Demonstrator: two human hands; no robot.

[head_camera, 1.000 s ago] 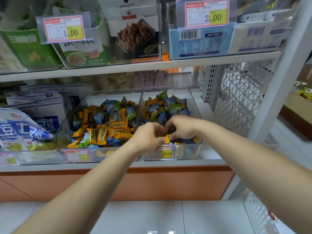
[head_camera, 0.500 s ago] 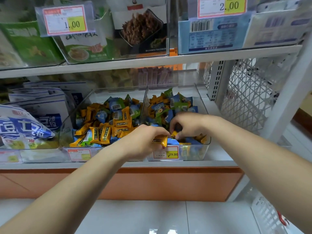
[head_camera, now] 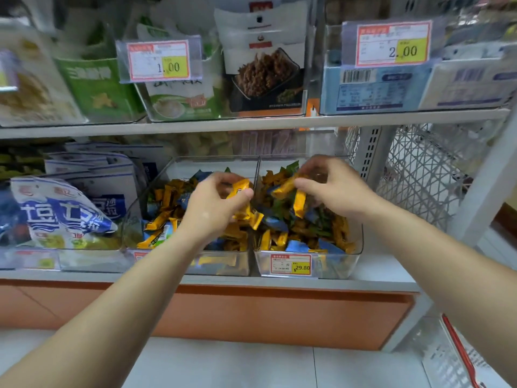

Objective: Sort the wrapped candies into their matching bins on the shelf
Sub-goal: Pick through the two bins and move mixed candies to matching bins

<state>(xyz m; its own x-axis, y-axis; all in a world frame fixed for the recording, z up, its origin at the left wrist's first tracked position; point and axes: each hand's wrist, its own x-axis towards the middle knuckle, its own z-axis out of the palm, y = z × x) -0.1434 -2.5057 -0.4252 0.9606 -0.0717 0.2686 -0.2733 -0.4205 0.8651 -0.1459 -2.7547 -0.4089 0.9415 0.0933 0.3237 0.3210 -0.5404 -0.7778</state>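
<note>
Over mixed-candy bins (head_camera: 330,266): left hand (head_camera: 212,208) grips yellow candies (head_camera: 238,189); right hand (head_camera: 335,189) apparently likewise.

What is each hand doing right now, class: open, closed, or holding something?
Left hand: holding yellow candies.
Right hand: holding two yellow candies.

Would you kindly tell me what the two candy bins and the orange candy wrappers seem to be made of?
The left bin and right bin: likely clear rigid plastic, glossy; candies show through their walls and edges catch light. The orange candy in the left hand: thin shiny film, plastic or foil-lined, I can't tell; it glints and has flared ends.
</note>
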